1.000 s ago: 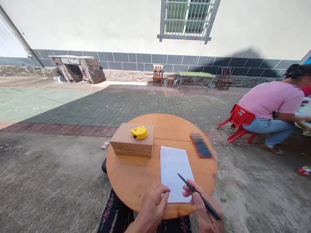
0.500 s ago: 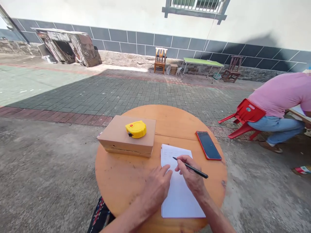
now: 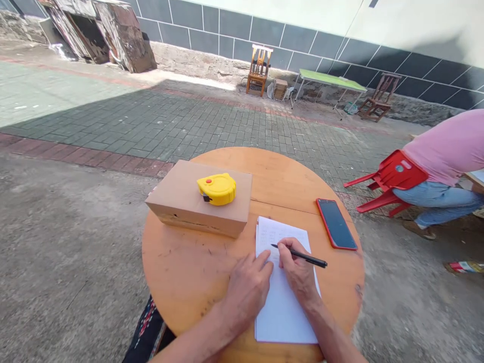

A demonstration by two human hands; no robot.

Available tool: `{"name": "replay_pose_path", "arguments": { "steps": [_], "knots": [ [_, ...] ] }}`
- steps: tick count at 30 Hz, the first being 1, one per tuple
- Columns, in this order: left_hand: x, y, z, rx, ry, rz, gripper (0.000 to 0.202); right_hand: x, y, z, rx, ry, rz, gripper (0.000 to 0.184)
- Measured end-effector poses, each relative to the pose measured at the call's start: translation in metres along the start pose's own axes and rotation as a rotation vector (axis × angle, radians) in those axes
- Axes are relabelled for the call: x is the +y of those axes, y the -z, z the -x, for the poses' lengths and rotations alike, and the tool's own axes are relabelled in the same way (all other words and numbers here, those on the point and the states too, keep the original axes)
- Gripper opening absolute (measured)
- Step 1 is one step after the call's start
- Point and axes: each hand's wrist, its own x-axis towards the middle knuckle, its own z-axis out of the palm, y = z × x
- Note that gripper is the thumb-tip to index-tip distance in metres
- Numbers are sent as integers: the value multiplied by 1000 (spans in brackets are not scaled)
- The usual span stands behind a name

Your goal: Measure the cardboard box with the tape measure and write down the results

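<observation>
My right hand (image 3: 298, 267) grips a black pen (image 3: 308, 258), its tip over the upper part of a stack of white paper (image 3: 285, 315). Faint rows of writing show near the top of the sheet. My left hand (image 3: 250, 278) rests palm down across the paper's left edge, fingers stretched out and holding nothing. Up and left of it lies a brown cardboard box (image 3: 177, 194), with a yellow tape measure (image 3: 219, 189) on top. To the right of the paper is a phone (image 3: 336, 223) in a red case, screen dark.
Everything lies on a round wooden table (image 3: 189, 282). At the right, a person (image 3: 446, 151) in a pink shirt sits on a red plastic chair (image 3: 397, 174). By the far wall stand a wooden chair (image 3: 258, 70), a green folding table (image 3: 330, 79) and a darker chair (image 3: 379, 98).
The view has tilted downward and shifted, so the box, tape measure and phone appear larger. My right hand still grips the pen; my left hand stays flat by the paper.
</observation>
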Motion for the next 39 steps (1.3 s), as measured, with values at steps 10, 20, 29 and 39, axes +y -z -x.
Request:
{"name": "replay_pose_path", "arguments": {
  "steps": [10,20,29,39],
  "knots": [
    [2,1,-4,-33,10,-8,20,-2,-3,-1,19,46,31,20],
    [-2,-3,-2,-18,-27,-8,26,-13,31,-10,243,-51,-156,20],
    [0,-1,-3,0,-19,-21,21,-17,23,-9,6,10,-22,20],
    [1,-2,-4,-9,7,-6,21,-4,-1,-6,-10,114,73,19]
  ]
}}
